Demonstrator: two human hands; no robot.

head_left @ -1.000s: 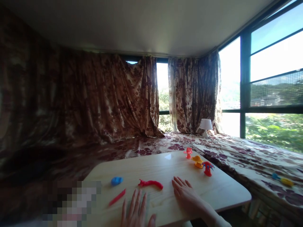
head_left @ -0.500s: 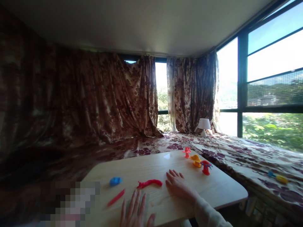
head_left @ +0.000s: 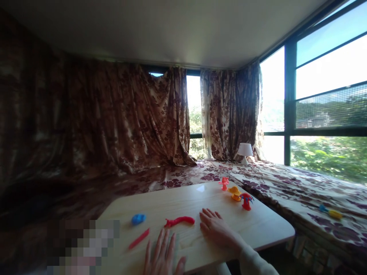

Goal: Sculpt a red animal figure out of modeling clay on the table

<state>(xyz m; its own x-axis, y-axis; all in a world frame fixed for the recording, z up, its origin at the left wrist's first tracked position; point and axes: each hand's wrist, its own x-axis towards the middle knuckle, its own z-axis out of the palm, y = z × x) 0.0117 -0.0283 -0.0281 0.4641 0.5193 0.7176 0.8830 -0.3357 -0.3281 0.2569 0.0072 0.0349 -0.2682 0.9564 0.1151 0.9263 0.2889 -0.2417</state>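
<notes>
My left hand [head_left: 162, 255] lies flat with fingers spread at the near edge of the pale wooden table [head_left: 169, 198]. Just beyond its fingertips is a curved red clay-like piece [head_left: 183, 219] with a forked left end. A straight red stick [head_left: 139, 239] rests left of that hand, and a blue lump [head_left: 138, 219] sits behind the stick. Palm down on the tabletop, my right hand [head_left: 216, 226] has its fingers extended, to the right of the curved piece and apart from it. Neither hand holds anything.
Three small figures stand at the table's right rear: pink-red [head_left: 224, 183], yellow [head_left: 234, 193] and red with blue strands [head_left: 246, 201]. A blue-and-yellow object [head_left: 331, 212] lies on the flowered cloth [head_left: 289, 191] at right, with a white lamp [head_left: 244, 152] farther back.
My right hand has slid left and slightly away from me, closer to the curved red piece, showing more sleeve. My left hand stays nearly in place. The view has turned slightly right.
</notes>
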